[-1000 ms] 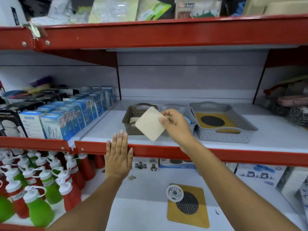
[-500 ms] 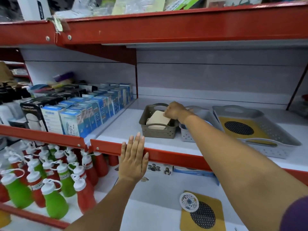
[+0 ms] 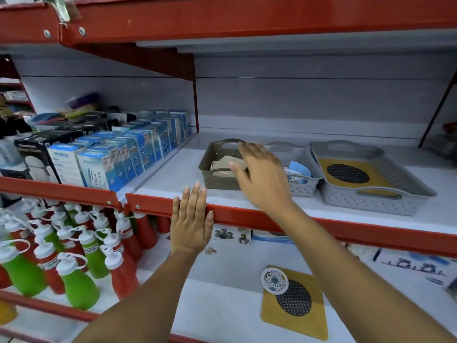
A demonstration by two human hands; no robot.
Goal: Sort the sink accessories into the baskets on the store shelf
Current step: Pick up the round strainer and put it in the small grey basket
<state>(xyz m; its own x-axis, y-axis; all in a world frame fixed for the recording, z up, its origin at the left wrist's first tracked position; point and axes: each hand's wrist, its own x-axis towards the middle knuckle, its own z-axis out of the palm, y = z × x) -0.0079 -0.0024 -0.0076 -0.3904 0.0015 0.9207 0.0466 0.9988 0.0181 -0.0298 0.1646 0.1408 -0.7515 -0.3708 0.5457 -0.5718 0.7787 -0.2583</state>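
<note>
Three baskets stand side by side on the middle shelf. The brown basket [image 3: 213, 174] holds beige square mats [image 3: 223, 164]. A small grey basket [image 3: 303, 186] next to it holds blue and white round pieces. The large grey basket [image 3: 366, 201] holds a yellow mat with a black mesh circle [image 3: 347, 174]. My right hand [image 3: 259, 174] hovers open over the brown basket's right side, empty. Flat against the red shelf edge [image 3: 247, 217] rests my left hand [image 3: 191, 222]. On the lower shelf lie a yellow mesh mat [image 3: 295, 304] and a white round strainer [image 3: 274, 280].
Blue boxes [image 3: 128, 154] and black boxes fill the shelf to the left. Red and green squeeze bottles [image 3: 74, 258] crowd the lower left. Packaged goods lie at the lower right. The red upper shelf beam [image 3: 222, 18] hangs overhead.
My right hand carried a beige square mat into the brown basket, let it go, and has drawn back with fingers spread. The left hand stayed on the shelf edge.
</note>
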